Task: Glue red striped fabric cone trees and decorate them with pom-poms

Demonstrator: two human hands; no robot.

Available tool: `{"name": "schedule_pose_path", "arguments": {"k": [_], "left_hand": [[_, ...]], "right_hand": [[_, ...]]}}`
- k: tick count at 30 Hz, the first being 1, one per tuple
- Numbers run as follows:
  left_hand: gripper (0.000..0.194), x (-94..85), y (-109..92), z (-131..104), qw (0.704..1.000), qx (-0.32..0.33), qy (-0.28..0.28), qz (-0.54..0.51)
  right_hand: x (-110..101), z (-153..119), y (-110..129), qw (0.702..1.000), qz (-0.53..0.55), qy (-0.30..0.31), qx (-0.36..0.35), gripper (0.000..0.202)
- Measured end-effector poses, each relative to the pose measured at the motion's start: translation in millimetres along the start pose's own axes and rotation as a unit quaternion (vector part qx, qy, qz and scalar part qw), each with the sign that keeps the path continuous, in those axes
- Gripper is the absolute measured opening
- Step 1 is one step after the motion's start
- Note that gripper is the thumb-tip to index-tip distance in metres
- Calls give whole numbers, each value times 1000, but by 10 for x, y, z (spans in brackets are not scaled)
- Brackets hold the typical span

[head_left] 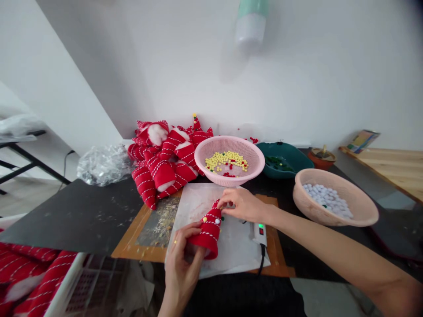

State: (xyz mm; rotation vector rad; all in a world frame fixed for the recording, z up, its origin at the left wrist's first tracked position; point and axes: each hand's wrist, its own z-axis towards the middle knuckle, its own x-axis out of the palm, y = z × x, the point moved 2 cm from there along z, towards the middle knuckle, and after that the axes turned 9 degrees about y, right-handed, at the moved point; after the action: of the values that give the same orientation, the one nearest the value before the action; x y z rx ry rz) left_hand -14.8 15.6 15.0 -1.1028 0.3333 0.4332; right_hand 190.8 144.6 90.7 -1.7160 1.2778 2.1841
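Observation:
My left hand (185, 253) is closed around the wide lower end of a red cone-shaped hat (207, 233) with white stitched stripes. Small yellow and white pom-poms sit on its side, and a green one (222, 219) shows at its right edge. The fingers of my right hand (243, 204) are pinched together against the hat's narrow tip; what lies between them is hidden. Both hands are above a white sheet (244, 246). Just beyond, a pink mesh basket (228, 143) holds yellow and red pom-poms.
Red striped cones (160, 171) stuffed with white fluff are piled behind left, beside crumpled clear plastic (104, 165). A teal basin (299, 160) and a peach basket (304, 198) of white pom-poms stand right. A power strip (260, 233) with a lit switch lies near my right forearm.

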Motion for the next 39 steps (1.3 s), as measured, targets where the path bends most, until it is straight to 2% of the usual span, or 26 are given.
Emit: {"name": "schedule_pose_path", "arguments": {"k": [5, 7, 10, 12, 14, 16, 17, 19, 21, 24, 26, 29, 32, 33, 35, 36, 37, 38, 39], "left_hand": [[17, -8, 42, -6, 999, -25, -6, -36], [17, -15, 71, -11, 997, -39, -8, -63], [17, -26, 103, -23, 992, -55, -15, -113], [17, -36, 101, -36, 986, -70, -35, -150], [19, -50, 78, -55, 976, -91, -69, -184], [21, -65, 44, -77, 966, -112, -106, -207], [22, -71, 28, -88, 962, -118, -122, -215], [22, -76, 11, -108, 955, -123, -144, -229], [23, -73, 25, -124, 947, -127, -159, -247], [25, -79, 84, -140, 931, -135, -189, -282], [30, -106, 121, -138, 917, -137, -209, -311], [34, -179, 134, -121, 890, -140, -240, -360], [35, -214, 80, -107, 865, -156, -255, -403], [35, -200, 46, -109, 862, -162, -252, -408], [37, -125, -41, -121, 869, -170, -232, -402], [38, -70, -92, -131, 876, -173, -215, -395], [39, -10, -145, -141, 883, -177, -195, -389], [41, 45, -199, -151, 887, -183, -177, -385], [41, 87, -253, -157, 889, -187, -164, -384]], "right_hand": [[118, 17, 49, 997, -68, -3, -23, 11], [41, -39, 110, 998, -63, -17, -20, 11], [-216, -230, 222, 999, 10, -49, -3, 9], [-422, -399, 284, 991, 87, -102, 8, 7], [-580, -558, 309, 967, 176, -182, 21, 7], [-623, -670, 293, 932, 261, -251, 30, 12], [-591, -698, 275, 917, 295, -265, 34, 17], [-436, -698, 233, 905, 344, -247, 38, 25], [-212, -645, 199, 907, 375, -189, 42, 30], [99, -548, 168, 909, 399, -106, 49, 28], [229, -507, 150, 917, 387, -77, 54, 27], [323, -503, 116, 931, 353, -71, 52, 26], [376, -543, 95, 924, 367, -98, 40, 15], [395, -558, 97, 915, 388, -107, 34, 26], [445, -578, 115, 892, 440, -97, 28, 79], [472, -583, 131, 885, 459, -72, 31, 102], [499, -586, 152, 881, 471, -34, 35, 114], [519, -592, 176, 880, 473, 7, 37, 115], [533, -603, 204, 882, 467, 52, 36, 103]]}}
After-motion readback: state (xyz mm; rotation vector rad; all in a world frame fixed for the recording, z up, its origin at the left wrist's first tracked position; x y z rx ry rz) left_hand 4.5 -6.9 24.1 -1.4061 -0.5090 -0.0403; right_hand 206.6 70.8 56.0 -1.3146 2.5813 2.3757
